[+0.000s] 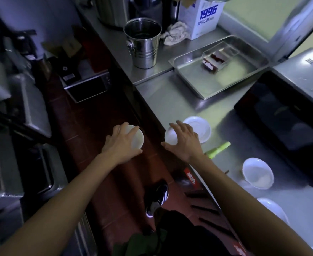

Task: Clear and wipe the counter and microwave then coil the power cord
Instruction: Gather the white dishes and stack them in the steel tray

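**Both hands on small white bowls at the counter's front edge**

Nearest: a white dish lies at the counter's near front edge, partly hidden by the right forearm. Just beyond it, a white bowl sits upright, near the microwave, whose dark door faces the counter.

Left hand: palm down, fingers spread and curled over an upturned small white bowl, clamped on it. This bowl is off the counter, over the red tile floor. Forearm extended straight forward.

Right hand: palm down, fingers wrapped over a second small bowl, thumb under its near rim; it is at the counter's front edge. Whether it rests on the surface or is lifted, cannot tell.

A white plate lies just beyond the right hand; a green stalk lies beside it.

Farther: steel tray holding a clear box. At the far end: metal bucket, crumpled cloth, white carton.
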A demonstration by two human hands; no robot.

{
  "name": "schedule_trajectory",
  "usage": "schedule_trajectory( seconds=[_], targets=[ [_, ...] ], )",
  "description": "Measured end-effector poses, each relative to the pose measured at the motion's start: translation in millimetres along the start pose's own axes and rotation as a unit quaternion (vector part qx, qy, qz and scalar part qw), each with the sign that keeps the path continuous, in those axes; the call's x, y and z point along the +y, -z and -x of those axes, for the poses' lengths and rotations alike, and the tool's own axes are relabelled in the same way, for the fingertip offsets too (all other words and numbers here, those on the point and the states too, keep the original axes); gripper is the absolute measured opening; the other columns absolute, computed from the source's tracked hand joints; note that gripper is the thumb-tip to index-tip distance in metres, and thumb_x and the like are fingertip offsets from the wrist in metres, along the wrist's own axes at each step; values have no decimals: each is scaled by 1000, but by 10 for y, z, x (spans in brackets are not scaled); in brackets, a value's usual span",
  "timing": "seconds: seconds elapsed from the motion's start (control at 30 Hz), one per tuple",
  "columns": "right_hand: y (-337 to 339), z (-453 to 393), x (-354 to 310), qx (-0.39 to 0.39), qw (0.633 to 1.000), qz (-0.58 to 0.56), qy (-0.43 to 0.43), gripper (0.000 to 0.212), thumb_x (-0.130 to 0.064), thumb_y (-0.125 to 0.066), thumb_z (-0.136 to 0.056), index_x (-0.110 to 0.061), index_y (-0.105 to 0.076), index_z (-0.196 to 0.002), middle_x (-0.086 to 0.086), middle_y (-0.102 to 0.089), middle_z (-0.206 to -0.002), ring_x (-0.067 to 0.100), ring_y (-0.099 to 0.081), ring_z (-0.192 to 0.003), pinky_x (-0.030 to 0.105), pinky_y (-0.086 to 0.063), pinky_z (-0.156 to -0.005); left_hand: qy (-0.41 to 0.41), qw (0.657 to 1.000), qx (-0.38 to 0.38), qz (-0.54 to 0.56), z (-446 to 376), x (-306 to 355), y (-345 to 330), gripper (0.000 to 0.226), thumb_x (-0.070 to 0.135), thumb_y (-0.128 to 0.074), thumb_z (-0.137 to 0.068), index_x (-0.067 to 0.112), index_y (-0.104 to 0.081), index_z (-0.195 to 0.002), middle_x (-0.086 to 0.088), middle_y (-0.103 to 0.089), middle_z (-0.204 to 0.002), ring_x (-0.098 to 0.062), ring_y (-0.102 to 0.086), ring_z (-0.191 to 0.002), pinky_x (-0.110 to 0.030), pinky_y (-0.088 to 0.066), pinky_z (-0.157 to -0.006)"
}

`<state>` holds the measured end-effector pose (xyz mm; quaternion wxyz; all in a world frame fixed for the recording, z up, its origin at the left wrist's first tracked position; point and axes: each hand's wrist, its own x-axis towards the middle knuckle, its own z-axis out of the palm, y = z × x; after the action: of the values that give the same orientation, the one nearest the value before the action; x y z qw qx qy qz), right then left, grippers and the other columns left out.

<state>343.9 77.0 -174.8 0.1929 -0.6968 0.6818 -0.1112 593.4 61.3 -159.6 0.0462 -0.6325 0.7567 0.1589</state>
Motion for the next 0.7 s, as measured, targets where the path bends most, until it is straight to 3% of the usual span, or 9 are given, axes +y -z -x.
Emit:
schedule_trajectory(
  seconds=[0.3,0.47,0.7],
  targets=[
    [171,-1170,-58,18,999,-17,24,84,-67,-64,-79,-30,-38,-150,2,-33,-159,28,-26,-146,52,-33,-113,18,1000,7,-5,-944,-210,452,95,67,-67,-74,41,-19,-151,2,-9,-158,-27,-12,-143,-56,-34,-105],
    [399,-1572,52,50,998,-25,8,82,-64,-68,-79,-29,-41,-148,2,-36,-158,28,-29,-144,47,-33,-113,-16,1000,14,-1,-1503,-36,652,91,65,-68,-73,41,-23,-149,2,-12,-156,-26,-13,-141,-54,-34,-104],
    [607,-2020,341,79,995,-18,-58,82,-64,-68,-80,-29,-39,-149,0,-34,-158,27,-29,-145,50,-33,-113,-91,996,-4,9,-2414,176,789,83,62,-69,-72,43,-27,-141,0,-14,-154,-28,-14,-142,-55,-34,-103]
  ],
)
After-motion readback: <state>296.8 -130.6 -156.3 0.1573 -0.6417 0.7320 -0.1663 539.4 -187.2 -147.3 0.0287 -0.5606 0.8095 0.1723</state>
